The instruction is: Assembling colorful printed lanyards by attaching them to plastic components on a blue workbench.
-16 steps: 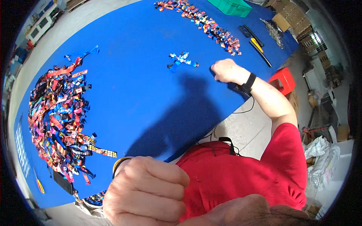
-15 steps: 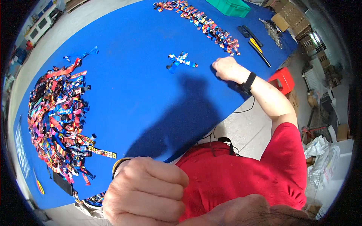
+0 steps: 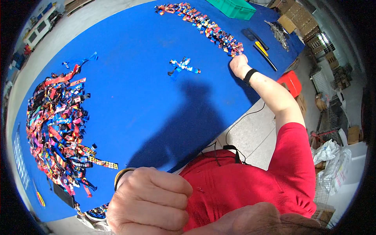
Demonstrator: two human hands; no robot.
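Observation:
My right hand (image 3: 239,66) reaches out to the near end of a long row of folded, colourful printed ribbon straps (image 3: 211,30). Its fingers are curled, and what they hold, if anything, is hidden behind the hand. My left hand (image 3: 150,199) is a closed fist very near the view, with a band at its wrist and nothing showing in it. A few blue printed straps (image 3: 183,65) lie crossed on the blue table (image 3: 129,62). At the left is a big tangled heap of loose printed straps (image 3: 58,129).
A green crate (image 3: 234,8) stands at the far edge. Beside the row lie a yellow-and-black tool (image 3: 263,50) and a pile of small metal pieces (image 3: 279,35). A red stool (image 3: 290,83) stands past the table's right edge. A dark cable (image 3: 246,114) hangs near my body.
My right hand has moved slightly away from me, up to the end of the strap row. The view has shifted a little. My left fist stays closed.

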